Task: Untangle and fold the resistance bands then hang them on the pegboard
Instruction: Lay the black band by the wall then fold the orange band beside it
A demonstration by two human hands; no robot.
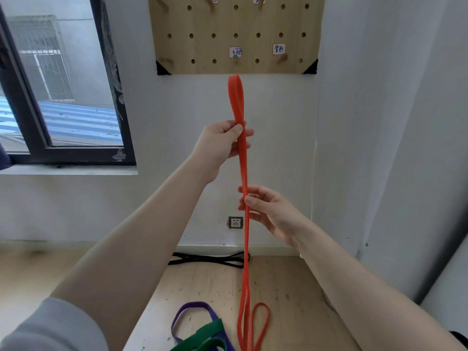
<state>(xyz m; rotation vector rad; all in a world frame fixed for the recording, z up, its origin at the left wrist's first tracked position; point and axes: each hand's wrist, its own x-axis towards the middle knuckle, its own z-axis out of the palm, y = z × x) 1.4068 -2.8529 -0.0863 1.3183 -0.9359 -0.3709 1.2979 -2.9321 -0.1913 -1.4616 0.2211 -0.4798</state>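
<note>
A long red resistance band [245,249] hangs upright in front of me, its folded top loop just under the wooden pegboard [202,46]. My left hand [222,143] pinches the band below that loop. Lower down, my right hand [266,211] pinches the doubled strands between thumb and fingers. The band's lower end curls on the wooden table [291,287]. A purple band [188,309] and a green band [207,335] lie tangled together at the table's near edge. A black band [210,259] lies along the table's far edge by the wall.
The pegboard carries wooden pegs with small handwritten labels [235,51]. A wall socket [235,222] sits below it. A dark-framed window [63,97] fills the left wall. A white wall corner stands at the right.
</note>
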